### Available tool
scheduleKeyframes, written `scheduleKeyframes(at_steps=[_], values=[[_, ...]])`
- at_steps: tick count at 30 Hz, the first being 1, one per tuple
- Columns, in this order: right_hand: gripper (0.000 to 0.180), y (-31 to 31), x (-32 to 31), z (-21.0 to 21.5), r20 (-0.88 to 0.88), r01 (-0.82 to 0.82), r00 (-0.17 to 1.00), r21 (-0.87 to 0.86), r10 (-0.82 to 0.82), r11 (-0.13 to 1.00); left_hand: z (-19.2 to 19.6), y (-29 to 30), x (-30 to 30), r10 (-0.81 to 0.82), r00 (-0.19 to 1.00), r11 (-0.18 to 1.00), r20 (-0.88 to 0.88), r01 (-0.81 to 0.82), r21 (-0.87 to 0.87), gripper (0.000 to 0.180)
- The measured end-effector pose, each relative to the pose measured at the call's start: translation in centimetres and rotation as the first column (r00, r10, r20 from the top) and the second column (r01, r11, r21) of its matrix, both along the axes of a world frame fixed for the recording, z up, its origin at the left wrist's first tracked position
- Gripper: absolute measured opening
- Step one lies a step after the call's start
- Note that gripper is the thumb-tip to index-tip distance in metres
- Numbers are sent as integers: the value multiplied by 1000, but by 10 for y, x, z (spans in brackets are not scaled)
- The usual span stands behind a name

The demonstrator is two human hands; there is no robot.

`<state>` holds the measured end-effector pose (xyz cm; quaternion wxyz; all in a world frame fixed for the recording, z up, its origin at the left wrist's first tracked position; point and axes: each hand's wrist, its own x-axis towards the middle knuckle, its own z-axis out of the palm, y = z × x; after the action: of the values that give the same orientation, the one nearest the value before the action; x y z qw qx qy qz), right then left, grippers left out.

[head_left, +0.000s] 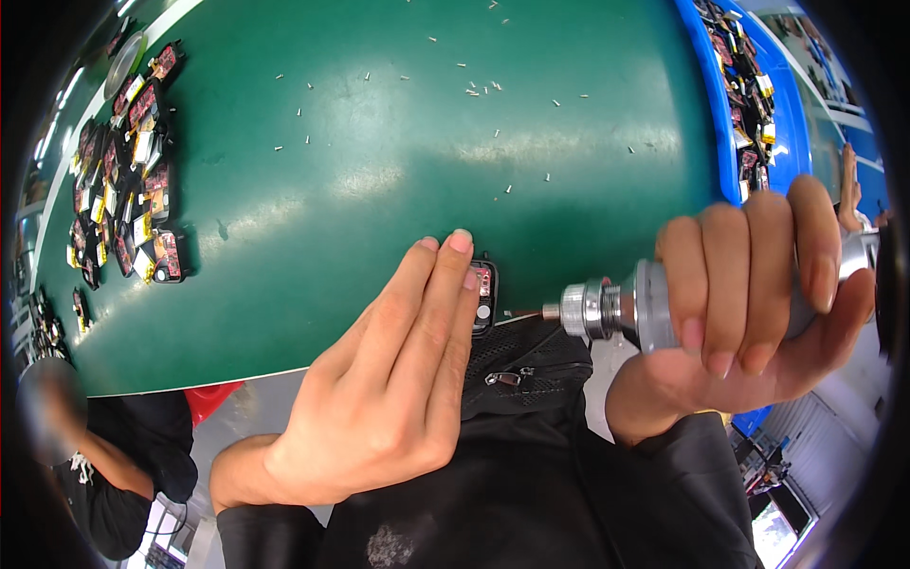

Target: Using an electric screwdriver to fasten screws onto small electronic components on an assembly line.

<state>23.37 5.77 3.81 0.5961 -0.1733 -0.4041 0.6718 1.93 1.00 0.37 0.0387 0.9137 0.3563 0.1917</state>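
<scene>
A small black device housing with a reddish circuit board and a round silvery part lies at the near edge of the green table. My left hand covers its left side, fingers straight and pressed together, fingertips on the board. Its thumb is hidden. In my right hand is an electric screwdriver, the fingers wrapped round its grey body. The screwdriver lies nearly level, bit pointing left toward the housing, with a gap between them. Whether a screw sits on the bit is too small to tell.
Many loose small screws lie scattered over the green tabletop. At the left stands a pile of similar housings with boards and white-and-yellow parts. A blue bin at the right holds more. Another person's arm shows at lower left.
</scene>
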Motion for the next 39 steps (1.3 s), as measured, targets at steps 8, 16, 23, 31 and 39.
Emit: scheduleKeyframes(at_steps=[8, 16, 23, 31, 39], values=[[24, 12, -7, -8, 101, -36, 994, -10, 37, 999, 5, -3, 0, 19, 999, 997, -37, -21, -72, 31], [25, 18, -6, -8, 142, -117, 983, -10, 117, 993, -5, 0, 2, 16, 1000, 1000, 23, -17, 18, 27], [27, 34, -15, -3, 229, -365, 905, -19, 359, 931, -13, -1, 1, 22, 992, 999, 127, -27, 42, 27], [16, 34, -32, 3, 254, -416, 886, 69, 387, 907, -8, -1, -1, 3, 995, 995, 99, -13, 100, 35], [23, 32, -37, -13, 46, -358, 933, 198, 356, 913, 0, -10, -8, 40, 992, 999, 123, -38, -15, 38]])
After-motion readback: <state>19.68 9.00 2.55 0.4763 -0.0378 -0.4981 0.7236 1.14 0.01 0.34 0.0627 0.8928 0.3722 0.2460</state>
